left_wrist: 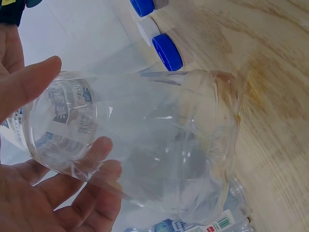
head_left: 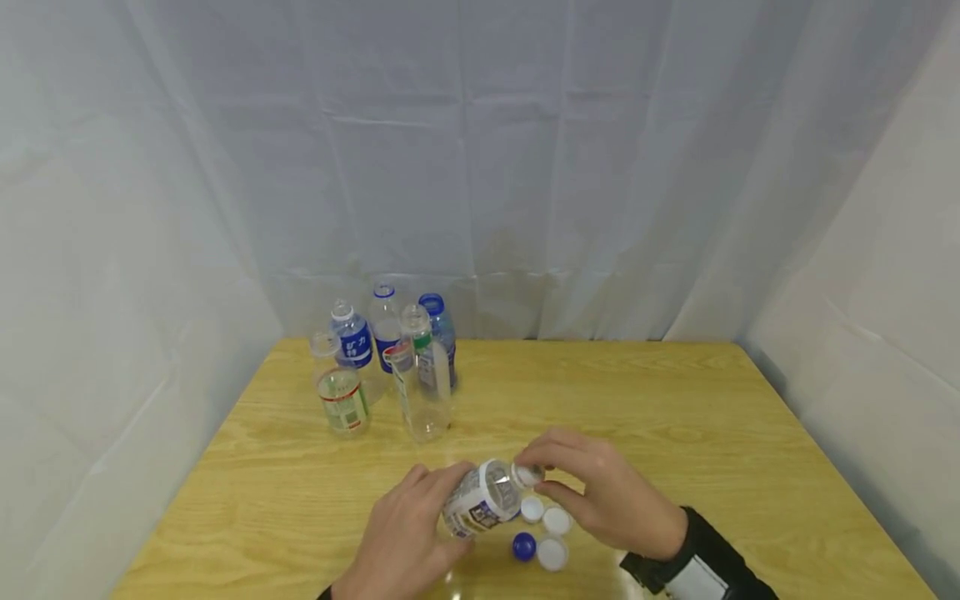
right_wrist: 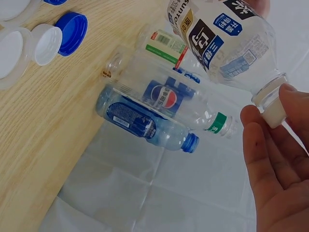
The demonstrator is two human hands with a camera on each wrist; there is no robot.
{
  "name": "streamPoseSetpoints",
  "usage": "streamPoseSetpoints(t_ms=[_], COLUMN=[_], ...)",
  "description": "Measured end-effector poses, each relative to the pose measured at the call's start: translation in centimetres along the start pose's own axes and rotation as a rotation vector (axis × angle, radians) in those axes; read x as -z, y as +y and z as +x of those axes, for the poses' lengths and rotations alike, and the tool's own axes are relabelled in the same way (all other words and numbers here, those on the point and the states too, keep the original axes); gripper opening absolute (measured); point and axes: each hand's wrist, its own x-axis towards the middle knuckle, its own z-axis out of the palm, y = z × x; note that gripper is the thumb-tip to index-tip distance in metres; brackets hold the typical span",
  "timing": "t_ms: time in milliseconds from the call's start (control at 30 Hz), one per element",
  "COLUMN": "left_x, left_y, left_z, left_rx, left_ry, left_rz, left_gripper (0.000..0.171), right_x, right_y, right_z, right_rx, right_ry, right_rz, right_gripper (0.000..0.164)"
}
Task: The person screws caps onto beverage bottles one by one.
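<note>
My left hand [head_left: 416, 529] grips a clear plastic bottle [head_left: 480, 500] around its body. The bottle is tilted above the table, its neck pointing toward my right hand [head_left: 600, 483]. Between my right thumb and fingers is a white cap [right_wrist: 274, 115] at the bottle's mouth; whether it is threaded on cannot be told. A white label with dark print wraps the bottle, and no liquid shows inside it in the left wrist view. Below the bottle's neck lie loose caps, among them a blue cap [head_left: 524, 547] and a white cap [head_left: 552, 553].
Several uncapped bottles stand together at the back left of the wooden table [head_left: 637, 400], including a blue bottle [head_left: 452, 337] and a green-labelled clear bottle [head_left: 345, 408]. Pale sheeting [head_left: 510, 167] hangs behind and along both sides.
</note>
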Motion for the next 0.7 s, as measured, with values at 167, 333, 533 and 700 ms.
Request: streamPoseSetpoints(t_ms=[167,333,533,700], left_x=[0.08,0.00,0.25,0.33], left_y=[-0.10,-0.11,-0.05,0.05], left_z=[0.14,0.07,-0.03,-0.13], left_rx=[0.016,-0.015,-0.029,-0.035], left_ry=[-0.018,0.000,0.014,0.032], left_rz=[-0.024,-0.015,-0.001,0.004], left_gripper=[0.078,0.077,0.079,0.080], right_x=[-0.11,-0.30,-0.41,-0.29], right_y=[0.06,-0.03,-0.20,-0.35], right_z=[-0.09,-0.09,-0.02,0.00], right_rx=[0.001,-0.045,-0.108,-0.108], right_ry=[0.018,0.070,0.126,0.136], right_rz=[-0.001,0.018,-0.036,-0.053], right_gripper=[0.039,0.024,0.025,0.021])
